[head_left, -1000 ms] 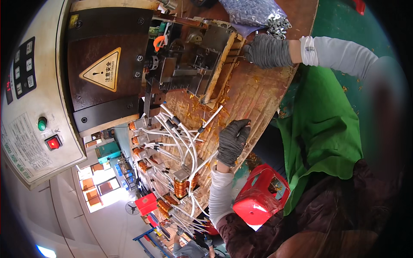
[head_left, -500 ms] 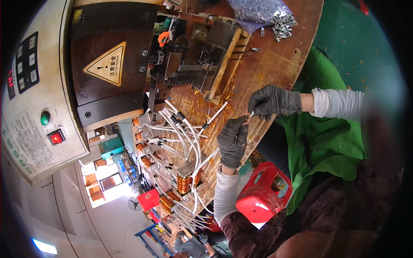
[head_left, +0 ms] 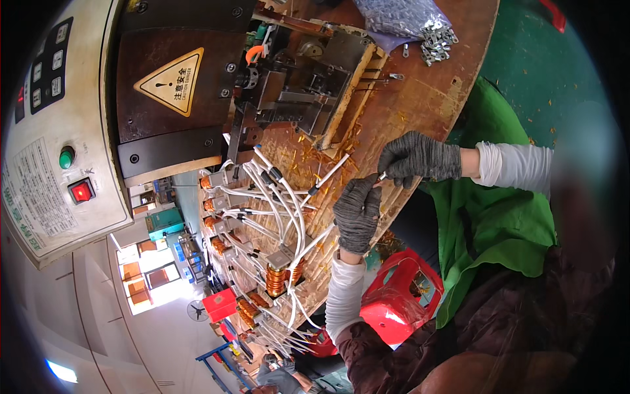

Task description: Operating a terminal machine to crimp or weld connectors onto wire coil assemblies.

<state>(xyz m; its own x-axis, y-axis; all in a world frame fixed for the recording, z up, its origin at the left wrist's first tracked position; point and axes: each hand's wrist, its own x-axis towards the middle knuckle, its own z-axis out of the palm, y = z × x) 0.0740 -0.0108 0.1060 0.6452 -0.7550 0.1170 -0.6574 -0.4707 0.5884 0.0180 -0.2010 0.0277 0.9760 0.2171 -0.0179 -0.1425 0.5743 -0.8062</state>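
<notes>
My left hand (head_left: 356, 213), in a dark grey knit glove, is closed at the table's edge. A white wire (head_left: 320, 241) runs from the wound coils up to this hand, and a short copper-coloured end (head_left: 377, 184) shows past its fingertips. My right hand (head_left: 420, 157), gloved alike, pinches a small light metallic piece (head_left: 382, 176) right at that end. The two hands' fingertips nearly meet. Gloved fingers hide most of the small piece, so its exact shape cannot be told.
A machine with a yellow warning triangle (head_left: 172, 83) stands at left, its metal press tooling (head_left: 295, 88) nearby. A bag of metal terminals (head_left: 400, 18) lies spilling onto the wooden table (head_left: 426, 98). Copper coils (head_left: 275, 281) with white leads line the table. A red stool (head_left: 387, 315) stands below; a co-worker (head_left: 282, 374) sits beyond.
The view has tilted slightly, so the machine sits a little higher and farther right. The hands stay almost in place, and less of the small light piece shows between the fingertips.
</notes>
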